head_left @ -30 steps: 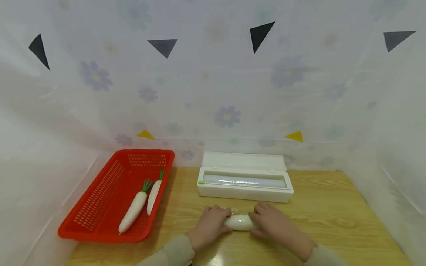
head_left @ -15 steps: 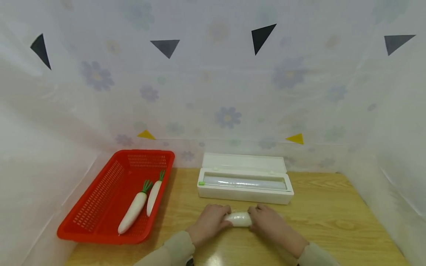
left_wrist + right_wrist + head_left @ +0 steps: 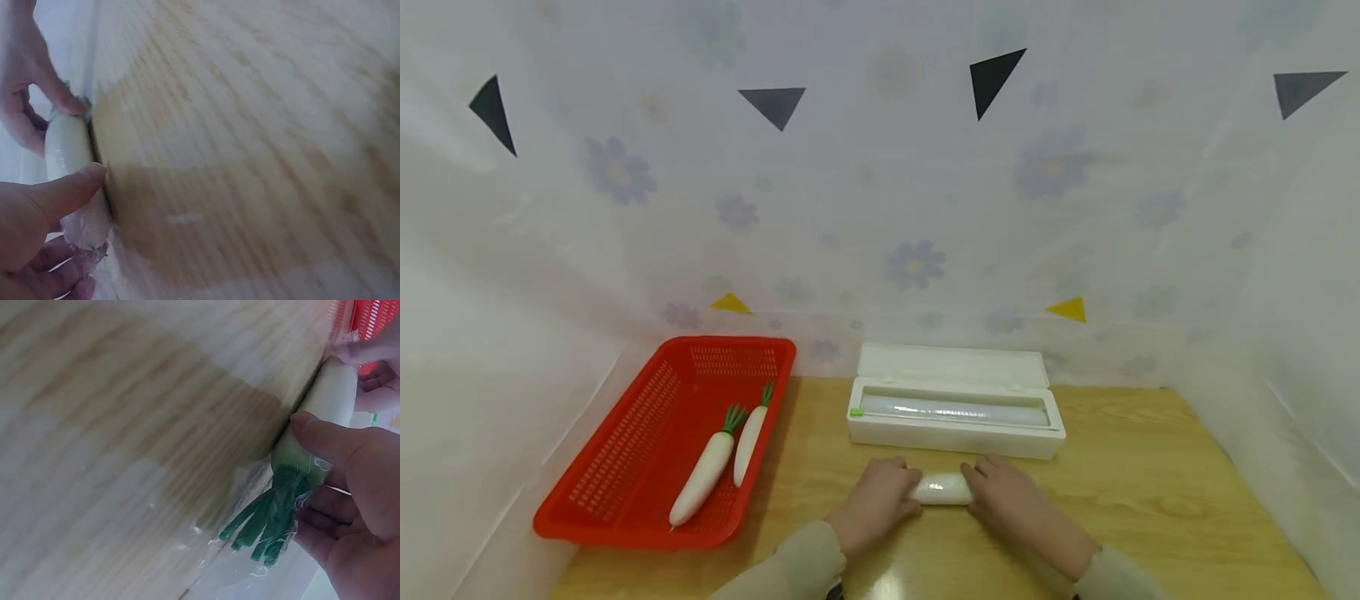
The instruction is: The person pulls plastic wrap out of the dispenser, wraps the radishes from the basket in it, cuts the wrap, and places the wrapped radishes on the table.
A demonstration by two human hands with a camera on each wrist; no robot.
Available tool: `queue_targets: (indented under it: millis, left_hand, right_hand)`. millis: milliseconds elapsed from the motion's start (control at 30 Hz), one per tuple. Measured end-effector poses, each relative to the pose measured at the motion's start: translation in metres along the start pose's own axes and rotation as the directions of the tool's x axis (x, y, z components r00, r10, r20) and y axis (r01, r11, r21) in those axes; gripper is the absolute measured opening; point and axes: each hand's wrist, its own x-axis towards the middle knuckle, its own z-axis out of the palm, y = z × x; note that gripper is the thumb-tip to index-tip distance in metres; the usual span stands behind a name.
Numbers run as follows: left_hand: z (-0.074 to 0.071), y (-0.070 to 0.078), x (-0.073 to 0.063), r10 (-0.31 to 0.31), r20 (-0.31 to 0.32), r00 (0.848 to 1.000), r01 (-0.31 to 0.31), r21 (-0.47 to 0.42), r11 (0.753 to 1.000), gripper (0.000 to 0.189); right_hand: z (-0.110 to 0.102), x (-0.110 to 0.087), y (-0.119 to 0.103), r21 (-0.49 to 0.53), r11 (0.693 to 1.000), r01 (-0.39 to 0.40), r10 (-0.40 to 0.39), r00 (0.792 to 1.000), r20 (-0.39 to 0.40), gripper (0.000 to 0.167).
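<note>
A white radish lies crosswise on the table, wrapped in clear cling film. My left hand grips its left end, thumb on the near side and fingers over the far side. At the other end my right hand holds it the same way. Green leaf stalks stick out past the right hand under loose film, as the right wrist view shows. In the left wrist view, crumpled film hangs round the tapered end by the left fingers. Both hands cover the radish's ends in the head view.
Behind the hands stands a white cling film box, its lid raised and a film roll inside. A red basket at the left holds two more white radishes with green tops. A patterned sheet hangs behind the table.
Both hands have shifted a little away from the body, and the wrapped radish between them has moved toward the box. The loose film seen beyond it earlier no longer shows in the head view.
</note>
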Motion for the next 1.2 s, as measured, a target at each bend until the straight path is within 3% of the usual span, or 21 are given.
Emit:
queue_targets:
  millis: [100,200,533,733,900,1000,1100,1200]
  left_hand:
    - [-0.001,0.003,0.0,0.01,0.003,1.0,-0.01,0.066,0.998,0.026]
    - [-0.001,0.004,-0.004,0.016,0.0,1.0,-0.016,0.078,0.997,0.024]
    - [0.003,0.006,-0.033,0.098,-0.033,0.995,-0.102,-0.146,0.984,0.032]
    - [0.0,0.009,-0.045,0.132,-0.019,0.991,-0.133,-0.138,0.981,0.022]
    - [-0.001,0.013,-0.048,0.131,-0.008,0.991,-0.131,-0.007,0.991,0.032]
    - [-0.001,0.019,-0.049,0.133,-0.001,0.991,-0.133,0.075,0.988,0.043]
    - [0.001,0.022,-0.049,0.127,-0.01,0.992,-0.126,0.093,0.988,0.048]
    - [0.002,0.019,-0.047,0.101,-0.027,0.994,-0.1,0.035,0.994,0.049]
  right_hand:
    - [0.0,-0.001,0.002,0.047,0.998,-0.038,0.038,0.999,0.003,0.049]
    - [-0.002,-0.004,0.003,0.107,0.993,-0.058,0.057,0.998,0.007,0.047]
    - [-0.015,-0.026,-0.003,0.282,0.958,-0.058,0.035,0.996,0.086,0.042]
    - [-0.021,-0.036,-0.006,0.392,0.919,-0.039,-0.001,0.995,0.103,0.031]
    - [-0.019,-0.035,-0.006,0.332,0.943,0.033,-0.026,0.999,-0.025,0.029]
    - [-0.02,-0.034,-0.004,0.241,0.965,0.107,-0.083,0.991,-0.11,0.031]
    - [-0.021,-0.031,-0.003,0.19,0.971,0.145,-0.123,0.985,-0.119,0.032]
    - [-0.023,-0.026,-0.005,0.189,0.975,0.113,-0.103,0.993,-0.064,0.032]
